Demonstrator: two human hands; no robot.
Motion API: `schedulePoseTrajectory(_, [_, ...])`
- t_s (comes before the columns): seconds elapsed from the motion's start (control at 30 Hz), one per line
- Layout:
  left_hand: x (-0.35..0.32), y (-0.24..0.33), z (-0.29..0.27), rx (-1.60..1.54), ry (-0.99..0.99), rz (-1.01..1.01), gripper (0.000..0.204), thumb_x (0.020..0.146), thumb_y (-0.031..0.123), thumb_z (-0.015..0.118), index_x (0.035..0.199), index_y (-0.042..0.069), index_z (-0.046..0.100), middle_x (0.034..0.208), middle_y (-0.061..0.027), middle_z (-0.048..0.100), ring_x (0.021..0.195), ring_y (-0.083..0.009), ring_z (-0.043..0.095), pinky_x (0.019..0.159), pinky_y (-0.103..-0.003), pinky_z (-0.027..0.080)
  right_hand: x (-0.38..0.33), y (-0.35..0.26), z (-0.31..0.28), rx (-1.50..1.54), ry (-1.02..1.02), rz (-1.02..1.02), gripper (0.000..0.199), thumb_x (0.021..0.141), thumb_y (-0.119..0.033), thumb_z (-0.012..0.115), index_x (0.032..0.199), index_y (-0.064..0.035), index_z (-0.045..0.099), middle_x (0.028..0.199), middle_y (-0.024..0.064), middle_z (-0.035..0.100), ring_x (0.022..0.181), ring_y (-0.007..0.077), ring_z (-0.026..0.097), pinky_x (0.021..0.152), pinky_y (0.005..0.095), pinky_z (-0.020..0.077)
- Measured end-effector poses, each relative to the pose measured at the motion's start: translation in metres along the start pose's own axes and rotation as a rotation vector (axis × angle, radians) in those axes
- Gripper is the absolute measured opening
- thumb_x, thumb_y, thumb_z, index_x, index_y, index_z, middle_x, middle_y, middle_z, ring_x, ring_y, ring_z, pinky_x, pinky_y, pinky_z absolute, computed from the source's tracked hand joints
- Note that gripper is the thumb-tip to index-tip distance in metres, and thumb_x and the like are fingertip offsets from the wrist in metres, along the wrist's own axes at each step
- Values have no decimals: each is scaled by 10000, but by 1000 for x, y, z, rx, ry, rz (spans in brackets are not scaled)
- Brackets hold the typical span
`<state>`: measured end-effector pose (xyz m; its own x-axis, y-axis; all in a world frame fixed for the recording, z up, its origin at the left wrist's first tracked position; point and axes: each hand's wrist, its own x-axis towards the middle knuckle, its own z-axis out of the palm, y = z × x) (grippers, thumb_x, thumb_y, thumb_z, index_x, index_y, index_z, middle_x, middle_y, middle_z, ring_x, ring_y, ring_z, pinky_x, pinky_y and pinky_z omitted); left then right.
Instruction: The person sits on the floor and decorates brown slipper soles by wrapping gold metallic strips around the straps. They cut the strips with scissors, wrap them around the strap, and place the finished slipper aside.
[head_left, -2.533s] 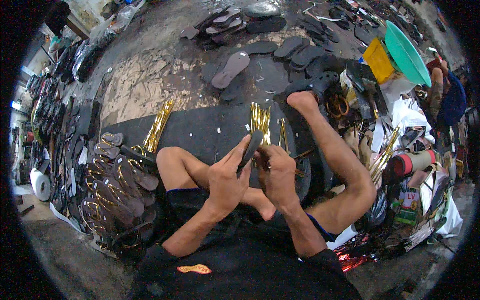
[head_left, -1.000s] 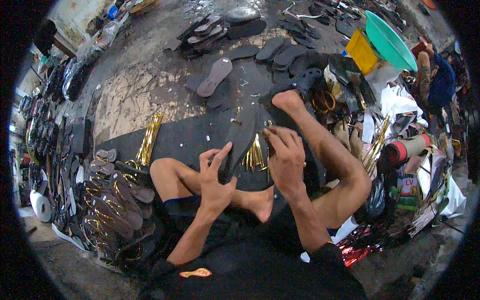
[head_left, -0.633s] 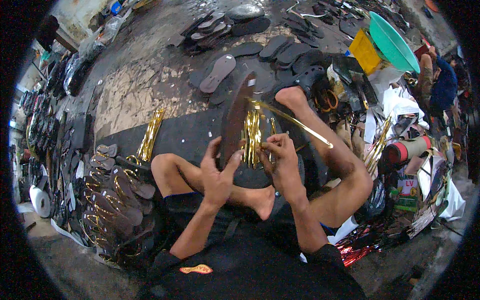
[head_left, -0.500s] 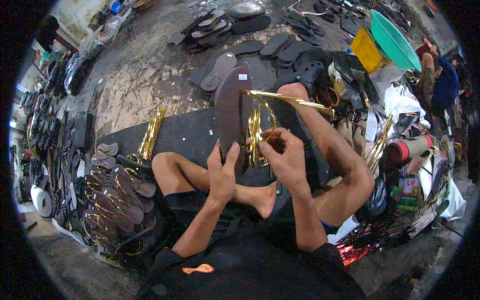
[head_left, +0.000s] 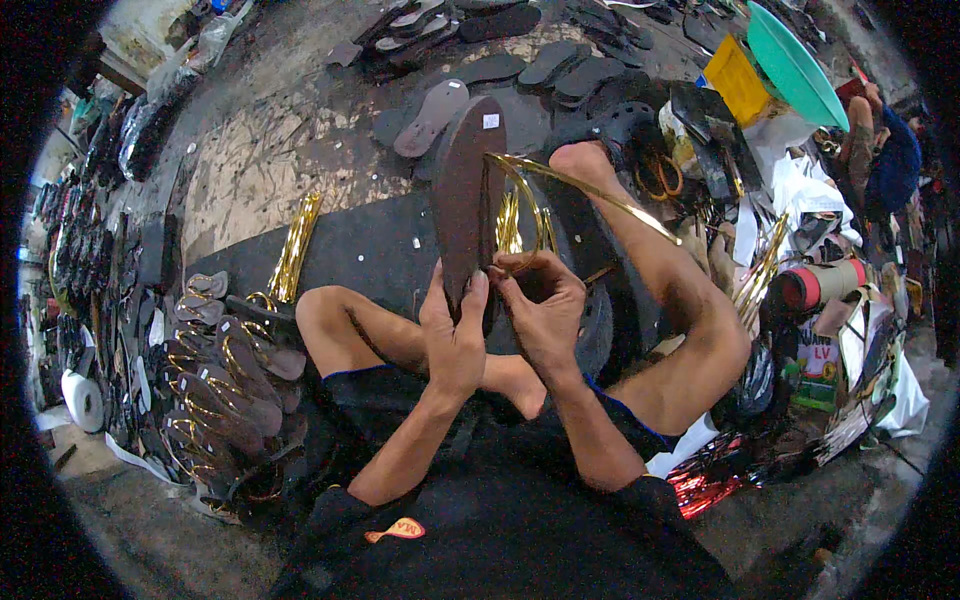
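Note:
A brown sandal sole with a small white sticker stands upright on edge before me. My left hand is closed round its lower end, thumb on the near face. Gold straps come out of the sole's right side; one curves down to my right hand, another sticks out to the right. Thumb and fingers of my right hand pinch the curved strap's end close to the sole's edge. Behind that hand lies a bundle of gold strips on the dark mat.
Another gold bundle lies left on the mat. Finished-looking sandals with gold straps are piled at my left. Loose soles lie ahead. At right are a green basin, a yellow container and scraps. Another person sits far right.
My right hand has moved left to the sole's edge, drawing the curved strap's end with it. The sole has risen slightly in view and the outward strap now bends more.

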<state>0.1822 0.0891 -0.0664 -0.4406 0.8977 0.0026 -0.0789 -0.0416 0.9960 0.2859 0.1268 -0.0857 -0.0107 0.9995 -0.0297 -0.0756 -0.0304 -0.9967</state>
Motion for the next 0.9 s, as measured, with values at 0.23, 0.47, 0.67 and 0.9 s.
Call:
schedulePoseTrajectory(0.23, [7, -4, -3, 7, -1, -5, 291, 1080, 167, 614, 1290, -33, 633, 1104, -58, 718, 959, -122, 650, 874, -292, 536, 10, -16, -7, -239, -57, 6, 189, 903, -101, 817, 1059, -1, 776, 980, 125, 806, 883, 183, 766, 821, 323, 594])
schedulePoseTrajectory(0.47, [2, -5, -1, 129, -77, 51, 270, 1090, 128, 596, 1295, -45, 623, 1091, -62, 725, 981, -118, 643, 891, -294, 527, -1, -4, -9, -331, 53, -99, 189, 913, -120, 795, 1071, -14, 791, 963, 136, 805, 833, 208, 766, 785, 339, 592])
schedulePoseTrajectory(0.67, [-3, -5, 5, 171, -26, 18, 314, 1089, 150, 602, 1323, -59, 607, 1171, -95, 721, 1037, -136, 652, 926, -295, 525, 10, -7, -11, -164, -5, 54, 146, 907, -116, 811, 1005, -10, 798, 908, 69, 795, 815, 111, 711, 763, 303, 578])
schedulePoseTrajectory(0.9, [15, -5, -34, -648, -311, -510, 414, 1087, 145, 567, 1477, 22, 498, 1323, -131, 690, 1153, -230, 707, 983, -409, 601, -4, 20, -43, 236, -262, 345, 256, 1080, -224, 627, 1202, -33, 746, 1033, 11, 766, 830, 82, 651, 735, 255, 515])
